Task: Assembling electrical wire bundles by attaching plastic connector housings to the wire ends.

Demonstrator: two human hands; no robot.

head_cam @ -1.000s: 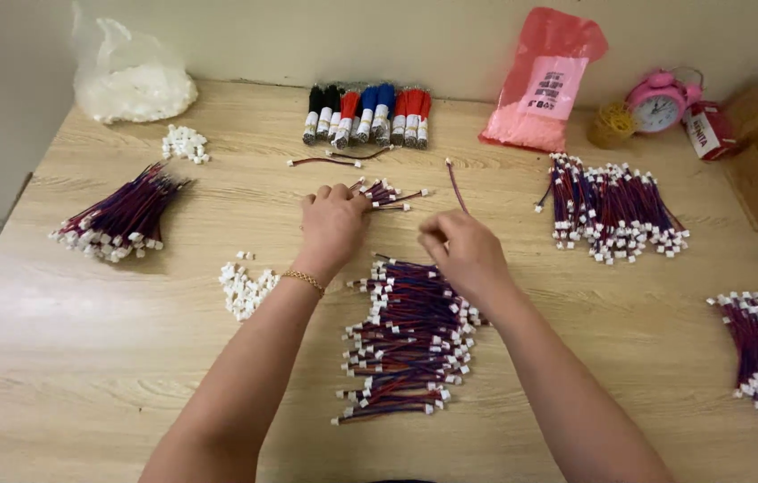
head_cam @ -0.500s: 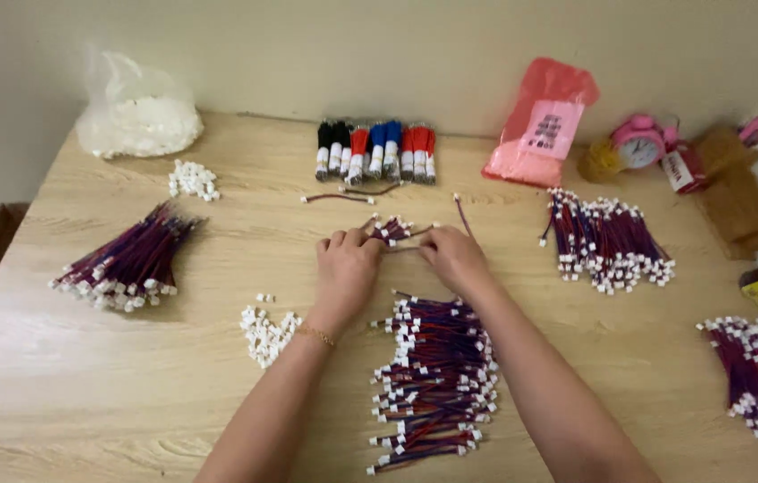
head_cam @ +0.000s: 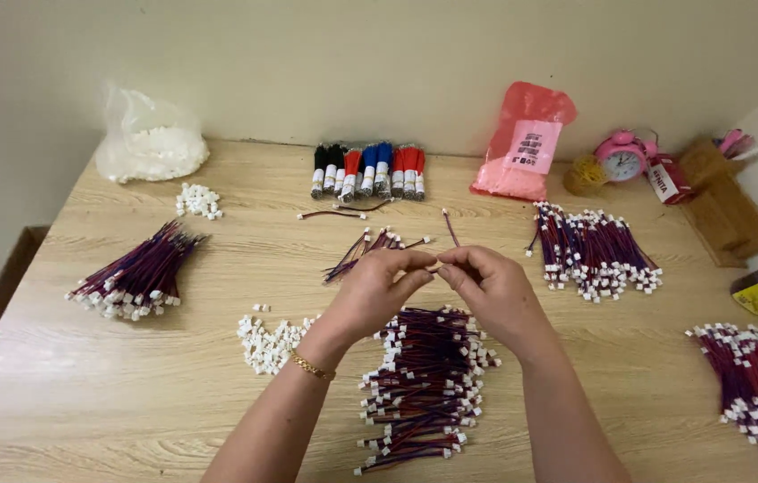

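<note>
Both hands were raised over the desk (head_cam: pixel 57 402), fingertips pinched together at the centre. The left hand (head_cam: pixel 377 291) and right hand (head_cam: pixel 486 291) met tip to tip; something small was gripped between them, but it could not be made out. A gold bracelet (head_cam: pixel 312 367) was worn on the left wrist.

Directly under the hands a pile of red-blue wire leads (head_cam: pixel 424 380) with white connectors was laid out. Loose white connector housings (head_cam: pixel 272 342) were heaped just left of that pile. A small bunch of leads (head_cam: pixel 370 246) was seen just beyond the fingers.

More lead bundles were placed at the left (head_cam: pixel 133 277), right rear (head_cam: pixel 594 255) and right edge (head_cam: pixel 755 389). At the back: black, red and blue wire bundles (head_cam: pixel 368 170), a clear bag of white parts (head_cam: pixel 151 139), a pink bag (head_cam: pixel 524 143), a pink alarm clock (head_cam: pixel 622 159). A second small heap of white housings (head_cam: pixel 198 200) lay near the clear bag.
</note>
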